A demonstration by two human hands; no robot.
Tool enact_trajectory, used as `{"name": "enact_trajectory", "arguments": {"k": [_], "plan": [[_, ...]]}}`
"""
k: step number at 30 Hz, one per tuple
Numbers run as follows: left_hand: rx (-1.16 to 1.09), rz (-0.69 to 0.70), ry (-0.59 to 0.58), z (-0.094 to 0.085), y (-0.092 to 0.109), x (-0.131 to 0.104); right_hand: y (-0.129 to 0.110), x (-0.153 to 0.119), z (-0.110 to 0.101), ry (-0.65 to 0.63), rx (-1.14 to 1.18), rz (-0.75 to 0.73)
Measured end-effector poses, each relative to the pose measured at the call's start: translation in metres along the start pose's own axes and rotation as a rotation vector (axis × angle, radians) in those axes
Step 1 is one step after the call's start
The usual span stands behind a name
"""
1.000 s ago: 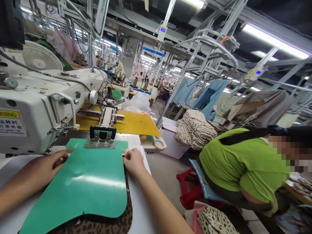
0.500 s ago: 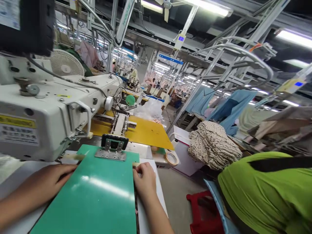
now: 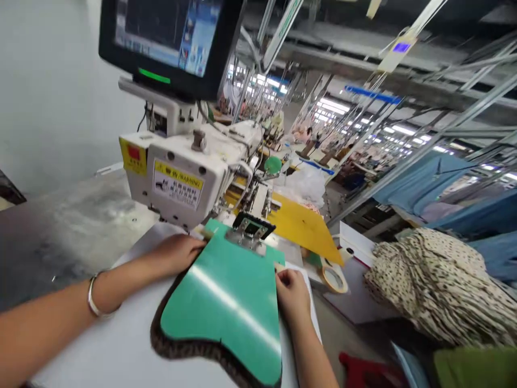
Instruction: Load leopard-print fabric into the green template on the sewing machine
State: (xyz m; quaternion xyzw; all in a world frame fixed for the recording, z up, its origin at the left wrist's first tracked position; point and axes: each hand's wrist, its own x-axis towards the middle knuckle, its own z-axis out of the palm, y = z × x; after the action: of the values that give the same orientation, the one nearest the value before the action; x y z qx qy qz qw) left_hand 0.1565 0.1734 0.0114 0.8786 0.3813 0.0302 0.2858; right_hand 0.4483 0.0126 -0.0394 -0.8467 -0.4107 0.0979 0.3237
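While flat on the green template (image 3: 226, 307) — both hands (image 3: 177, 253), sewing machine (image 3: 189, 178) just behind, tape roll (image 3: 334, 278) beside.

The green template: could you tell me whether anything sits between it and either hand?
Nothing visible does. The left hand rests at the green template's left edge, and the right hand touches its right edge.

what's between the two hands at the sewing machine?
Head view: the green template spans between left hand and right hand, over leopard-print fabric showing at its edge.
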Motion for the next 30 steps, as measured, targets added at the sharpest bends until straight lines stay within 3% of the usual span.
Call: {"name": "enact_trajectory", "arguments": {"k": [14, 30], "plan": [[0.121, 0.032, -0.065, 0.003, -0.012, 0.006, -0.011, -0.005, -0.003, -0.018, -0.028, 0.062], [0.104, 0.067, -0.071, -0.004, -0.006, 0.003, -0.014, -0.008, -0.006, -0.017, 0.012, 0.071]]}}
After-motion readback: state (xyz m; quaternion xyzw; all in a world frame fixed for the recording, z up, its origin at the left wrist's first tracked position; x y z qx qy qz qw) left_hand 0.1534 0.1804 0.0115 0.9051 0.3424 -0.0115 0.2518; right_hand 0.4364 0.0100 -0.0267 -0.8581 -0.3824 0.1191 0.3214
